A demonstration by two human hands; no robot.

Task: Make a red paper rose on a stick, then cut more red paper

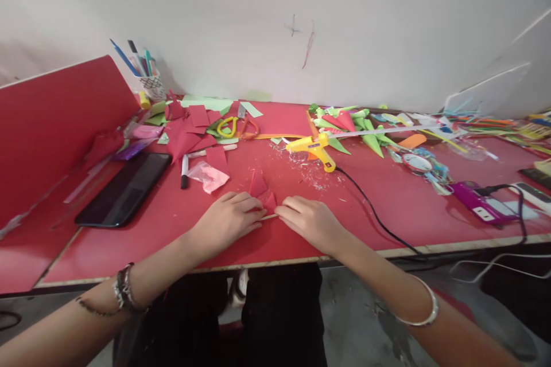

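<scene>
Just inside the front edge of the table (172, 229), near its middle, the left hand (230, 217) and right hand (310, 221) pinch a red paper piece (271, 201) against a thin wooden stick (271, 217), fingers closed on both. Even fingertip pressure would likely keep the paper tight. The glue gun's cable (370, 206) crowds the right; bare surface lies leftward, toward the black phone (124, 189).

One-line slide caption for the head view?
Left hand and right hand hold red paper and a thin stick on the red table, glue gun behind.
</scene>
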